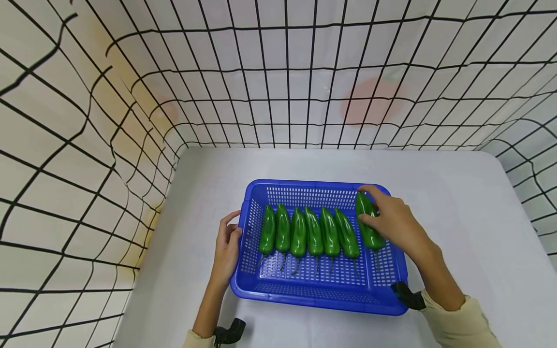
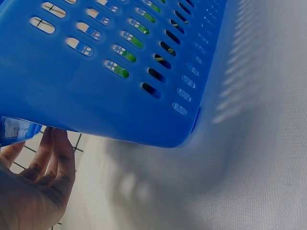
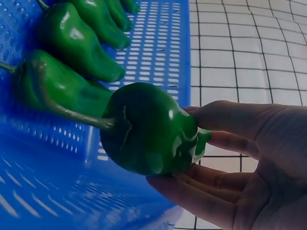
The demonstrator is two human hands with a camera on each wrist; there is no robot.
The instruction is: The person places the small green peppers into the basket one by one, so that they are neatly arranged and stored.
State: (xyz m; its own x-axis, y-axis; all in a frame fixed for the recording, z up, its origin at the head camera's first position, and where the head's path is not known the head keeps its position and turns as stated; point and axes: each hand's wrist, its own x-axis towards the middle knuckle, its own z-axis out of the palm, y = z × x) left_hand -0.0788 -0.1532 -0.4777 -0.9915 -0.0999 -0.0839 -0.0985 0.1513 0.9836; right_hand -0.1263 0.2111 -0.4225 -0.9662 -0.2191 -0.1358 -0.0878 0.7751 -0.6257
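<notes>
A blue plastic basket (image 1: 322, 303) with slotted walls holds a row of several glossy green chili peppers (image 1: 298, 232), stems toward the near side. My right hand (image 1: 393, 217) grips another green pepper (image 1: 370, 227) at the basket's right end, thumb on one side and fingers on the other. Close up in the right wrist view, that pepper (image 3: 144, 129) shows its round stem end and curved stem. At the left side of the basket, my left hand (image 1: 227, 246) holds the rim. Its fingers (image 2: 62, 153) reach the rim's edge in the left wrist view.
The basket rests on a white table surface (image 1: 457, 208). Black wire mesh (image 1: 287, 72) rises behind and along the left and right sides, with pale sheeting behind it. Dark wrist devices (image 1: 406, 295) sit at both sleeves, the right one overlapping the basket's near corner.
</notes>
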